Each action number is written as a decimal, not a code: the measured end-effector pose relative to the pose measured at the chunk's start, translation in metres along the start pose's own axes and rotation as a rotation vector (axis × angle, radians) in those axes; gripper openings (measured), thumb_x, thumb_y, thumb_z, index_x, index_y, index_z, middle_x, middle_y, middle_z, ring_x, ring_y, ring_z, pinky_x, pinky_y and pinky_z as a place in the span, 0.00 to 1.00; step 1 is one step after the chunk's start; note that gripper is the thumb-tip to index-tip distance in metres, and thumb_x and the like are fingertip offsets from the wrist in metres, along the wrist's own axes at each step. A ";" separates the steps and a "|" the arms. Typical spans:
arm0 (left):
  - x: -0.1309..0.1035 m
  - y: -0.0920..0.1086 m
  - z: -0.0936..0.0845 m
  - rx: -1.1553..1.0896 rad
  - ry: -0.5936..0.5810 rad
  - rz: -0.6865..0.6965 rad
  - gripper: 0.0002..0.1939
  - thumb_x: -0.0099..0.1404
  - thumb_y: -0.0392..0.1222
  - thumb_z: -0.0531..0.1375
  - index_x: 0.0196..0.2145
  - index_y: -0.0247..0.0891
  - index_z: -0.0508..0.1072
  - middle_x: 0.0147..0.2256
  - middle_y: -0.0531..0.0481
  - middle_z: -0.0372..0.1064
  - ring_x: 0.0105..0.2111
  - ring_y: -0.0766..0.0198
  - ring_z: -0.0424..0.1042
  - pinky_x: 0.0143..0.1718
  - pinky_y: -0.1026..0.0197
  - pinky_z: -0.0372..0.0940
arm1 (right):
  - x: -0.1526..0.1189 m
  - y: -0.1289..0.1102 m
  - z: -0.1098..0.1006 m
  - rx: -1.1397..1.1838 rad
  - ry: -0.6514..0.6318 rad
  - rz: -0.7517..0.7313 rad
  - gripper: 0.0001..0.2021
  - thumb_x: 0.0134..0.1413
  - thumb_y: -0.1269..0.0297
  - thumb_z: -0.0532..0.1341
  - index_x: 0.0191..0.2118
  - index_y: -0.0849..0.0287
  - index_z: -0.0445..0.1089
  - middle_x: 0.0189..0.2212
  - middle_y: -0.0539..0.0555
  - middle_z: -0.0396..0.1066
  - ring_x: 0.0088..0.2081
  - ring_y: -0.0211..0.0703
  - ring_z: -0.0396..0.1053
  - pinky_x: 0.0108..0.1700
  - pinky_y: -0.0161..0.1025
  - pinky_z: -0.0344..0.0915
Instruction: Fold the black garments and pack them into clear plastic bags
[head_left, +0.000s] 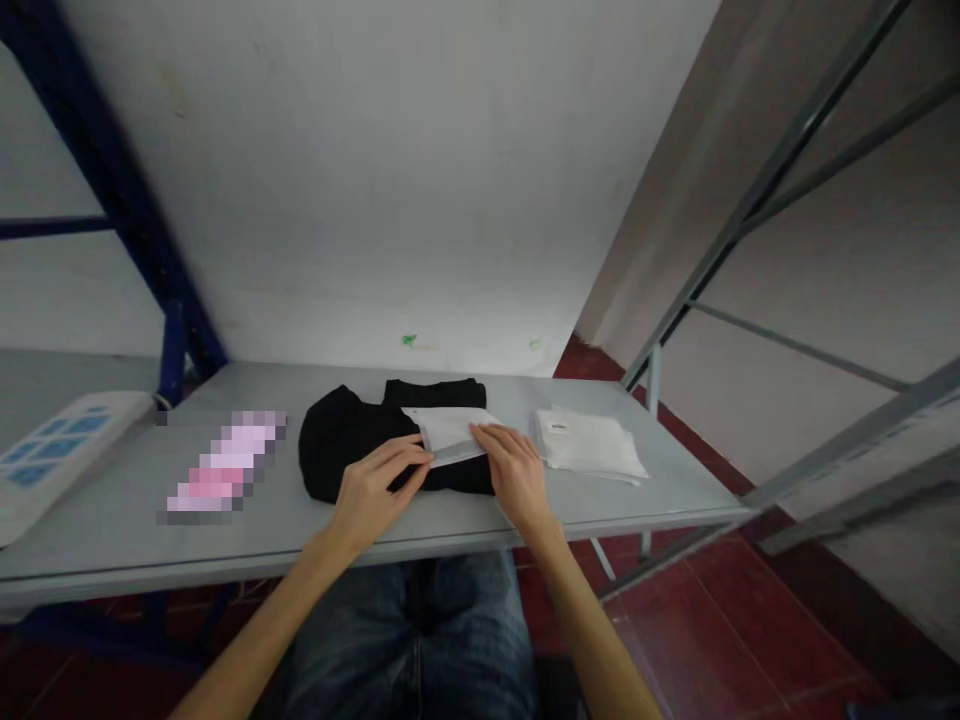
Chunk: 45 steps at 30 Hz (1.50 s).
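The left hand (379,487) pinches the white bag (450,428) and the right hand (519,474) touches its other side, that grip hard to tell, perhaps to keep it flat between them over the black cloth (334,445).

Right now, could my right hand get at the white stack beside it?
Probably yes: your right hand is close beside the white stack, with nothing visibly blocking the way.

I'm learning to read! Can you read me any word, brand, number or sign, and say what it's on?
None readable.
Label on right white stack: dark marks, too small.
Far-left white thing: too blurred.
Pink thing: pixelated.
Held white packet: no readable print.
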<state>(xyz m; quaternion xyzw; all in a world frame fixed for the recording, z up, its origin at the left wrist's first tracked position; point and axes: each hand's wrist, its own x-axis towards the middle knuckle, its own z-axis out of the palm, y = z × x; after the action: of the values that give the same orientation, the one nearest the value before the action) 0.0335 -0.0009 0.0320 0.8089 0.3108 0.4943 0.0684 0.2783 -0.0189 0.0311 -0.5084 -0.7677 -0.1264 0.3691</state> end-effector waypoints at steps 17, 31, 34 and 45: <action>-0.004 -0.043 -0.004 0.203 -0.220 -0.182 0.08 0.70 0.46 0.59 0.42 0.44 0.77 0.42 0.47 0.79 0.45 0.52 0.75 0.49 0.50 0.69 | -0.051 0.143 -0.054 -0.197 0.177 0.416 0.24 0.56 0.76 0.53 0.51 0.56 0.80 0.53 0.59 0.79 0.56 0.54 0.74 0.61 0.55 0.67; -0.002 -0.037 -0.004 0.230 -0.263 -0.292 0.17 0.70 0.47 0.57 0.54 0.43 0.67 0.45 0.46 0.77 0.50 0.48 0.75 0.59 0.42 0.64 | 0.008 0.016 -0.024 0.050 -0.244 0.372 0.21 0.69 0.65 0.54 0.64 0.55 0.68 0.52 0.58 0.76 0.50 0.47 0.74 0.56 0.44 0.69; -0.003 -0.036 -0.006 0.246 -0.285 -0.285 0.21 0.70 0.46 0.57 0.59 0.42 0.65 0.46 0.46 0.78 0.51 0.48 0.74 0.61 0.40 0.62 | 0.024 -0.004 0.009 0.115 -0.330 0.405 0.25 0.68 0.59 0.60 0.67 0.55 0.64 0.53 0.60 0.75 0.52 0.50 0.74 0.54 0.46 0.69; -0.005 -0.033 -0.005 0.270 -0.334 -0.201 0.22 0.74 0.44 0.55 0.63 0.46 0.67 0.52 0.47 0.77 0.55 0.52 0.73 0.69 0.36 0.52 | 0.044 -0.001 0.040 0.208 -0.394 0.292 0.24 0.59 0.67 0.68 0.61 0.51 0.72 0.55 0.56 0.75 0.52 0.49 0.74 0.56 0.46 0.69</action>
<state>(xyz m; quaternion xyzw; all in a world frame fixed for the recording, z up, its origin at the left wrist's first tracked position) 0.0135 0.0221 0.0168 0.8464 0.4373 0.2983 0.0589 0.2504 0.0336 0.0340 -0.5879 -0.7521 0.1092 0.2772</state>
